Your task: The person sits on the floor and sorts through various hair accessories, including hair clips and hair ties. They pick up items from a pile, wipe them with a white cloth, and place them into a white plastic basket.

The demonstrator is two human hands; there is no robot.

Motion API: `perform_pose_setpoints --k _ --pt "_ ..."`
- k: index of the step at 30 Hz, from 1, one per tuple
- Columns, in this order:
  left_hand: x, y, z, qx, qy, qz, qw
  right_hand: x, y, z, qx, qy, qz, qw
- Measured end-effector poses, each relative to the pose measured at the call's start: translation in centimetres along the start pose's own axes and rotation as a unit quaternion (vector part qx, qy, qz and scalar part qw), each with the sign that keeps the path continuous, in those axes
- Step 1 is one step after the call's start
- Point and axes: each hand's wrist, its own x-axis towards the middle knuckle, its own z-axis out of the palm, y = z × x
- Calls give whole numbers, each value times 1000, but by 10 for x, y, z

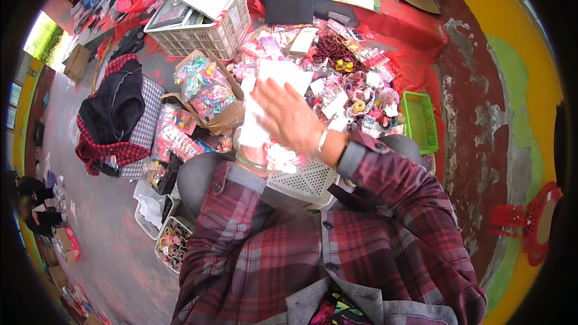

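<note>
A blank white card (256, 133), washed out by light, is raised in front of my lap. My left hand (253, 154) holds it from below, with most of its fingers hidden behind it. My right hand (289, 115) lies flat across the card, fingers stretched out and slightly blurred. Beside my left hand is a pink-and-white bunched thing (284, 157) whose kind I cannot make out. Under both hands a pale perforated plastic basket (304, 185) rests between my knees. Just beyond my hands spreads a pile of hair ties and small accessories (361, 99).
A green plastic basket (435, 123) stands to the right. At left are a carton of bagged colourful items (226, 111) and a checked box draped with dark clothing (114, 105). A white crate (205, 39) and a black square stool (289, 0) lie farther off.
</note>
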Motion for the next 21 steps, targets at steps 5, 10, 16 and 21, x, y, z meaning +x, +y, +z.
perform_pose_setpoints --k 5,10,16,21 --pt "6 10 7 -253 -201 -288 901 18 25 3 35 29 62 997" --pt "27 30 -15 -196 -105 -182 958 -51 -43 6 153 -83 -15 985" --pt "16 8 -22 -387 -149 -270 869 -23 -6 1 0 -57 -43 997" --pt "11 4 -7 -291 -265 -302 868 17 71 10 67 20 20 997"
